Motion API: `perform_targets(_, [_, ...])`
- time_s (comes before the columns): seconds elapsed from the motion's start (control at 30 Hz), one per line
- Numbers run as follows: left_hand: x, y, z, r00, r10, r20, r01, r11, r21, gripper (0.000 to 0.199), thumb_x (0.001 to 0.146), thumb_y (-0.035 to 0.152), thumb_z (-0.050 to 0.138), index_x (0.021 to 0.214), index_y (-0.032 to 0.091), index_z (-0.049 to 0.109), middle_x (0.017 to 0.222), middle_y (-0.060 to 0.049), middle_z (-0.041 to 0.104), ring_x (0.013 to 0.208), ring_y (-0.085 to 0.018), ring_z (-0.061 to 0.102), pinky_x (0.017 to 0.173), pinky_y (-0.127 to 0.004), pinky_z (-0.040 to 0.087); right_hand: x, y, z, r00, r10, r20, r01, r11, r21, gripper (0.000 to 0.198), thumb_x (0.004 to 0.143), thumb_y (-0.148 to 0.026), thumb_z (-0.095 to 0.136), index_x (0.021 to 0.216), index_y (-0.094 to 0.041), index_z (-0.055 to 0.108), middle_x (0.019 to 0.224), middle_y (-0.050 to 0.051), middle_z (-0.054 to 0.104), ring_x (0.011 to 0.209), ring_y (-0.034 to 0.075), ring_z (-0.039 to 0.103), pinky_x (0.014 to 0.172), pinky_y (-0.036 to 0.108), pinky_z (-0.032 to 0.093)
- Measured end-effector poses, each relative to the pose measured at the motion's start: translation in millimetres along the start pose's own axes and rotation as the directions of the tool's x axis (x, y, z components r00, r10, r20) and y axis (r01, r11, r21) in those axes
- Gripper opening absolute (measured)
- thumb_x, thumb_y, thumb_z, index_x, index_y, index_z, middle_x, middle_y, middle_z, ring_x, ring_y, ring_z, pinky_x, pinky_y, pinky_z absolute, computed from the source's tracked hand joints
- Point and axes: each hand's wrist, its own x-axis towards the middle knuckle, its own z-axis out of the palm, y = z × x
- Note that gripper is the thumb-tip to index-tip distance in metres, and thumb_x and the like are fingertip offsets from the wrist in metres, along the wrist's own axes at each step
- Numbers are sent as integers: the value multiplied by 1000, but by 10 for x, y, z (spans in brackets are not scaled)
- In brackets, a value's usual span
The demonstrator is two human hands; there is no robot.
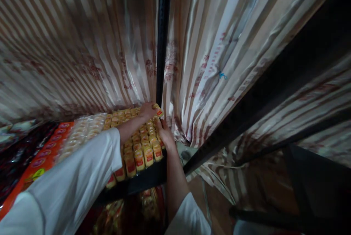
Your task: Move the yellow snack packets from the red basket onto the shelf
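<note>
- Hands first: the left hand point(148, 110) is at the far right corner of the yellow packs point(148, 155). Its fingers are bent and closed on one small pack point(158, 110).
- That pack is yellow with a red mark. It is tipped, at the far right end of the rows, just near of the black pole point(161, 45).
- The right hand point(165, 132) is a bit nearer, at the right edge of the rows. Its fingers point to the far side and look a little bent (I cannot tell if they hold a thing).
- White sleeves point(82, 169) are on both arms.
- The yellow packs stand in rows on a black shelf point(137, 183). More packs point(150, 205) show under it, but they are dim.
- To the left of the yellow rows are pale packs point(86, 129). Next to those is an orange strip point(51, 149), then dark, shiny goods point(20, 162) at the far left.
- Striped cloth point(131, 45) hangs on the far side and on the right. A blue tie point(223, 75) is on the right part.
- A big dark bar point(246, 110) slants across the right.
</note>
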Motion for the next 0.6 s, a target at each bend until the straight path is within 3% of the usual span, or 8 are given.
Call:
perform_targets(0.1, [71,-18,66,999,46,16,-46,998,46,28,79,23,55,102,12,66,103,-14,67,95,-25,61,85,-33,45,19,30,-2,999,-34,33,33,999,42,67,83,-63,39,136,-24,42,127,10,57,117,28,53,98,42,37])
perform_targets(0.33, [167,-24,175,983,160,91,-168,981,93,29,81,25,53,103,11,66,103,-15,66,95,-24,60,87,-34,45,60,82,95,984,-151,95,128,968,218,55,84,-51,47,132,-26,47,123,5,61,111,20,57,93,32,43])
perform_targets(0.6, [170,-26,260,960,225,167,-253,953,169,18,78,19,53,86,12,68,91,-12,65,85,-22,61,78,-30,46,80,122,173,978,-190,83,177,974,143,54,84,-49,48,133,-25,46,133,6,53,118,20,53,100,35,38])
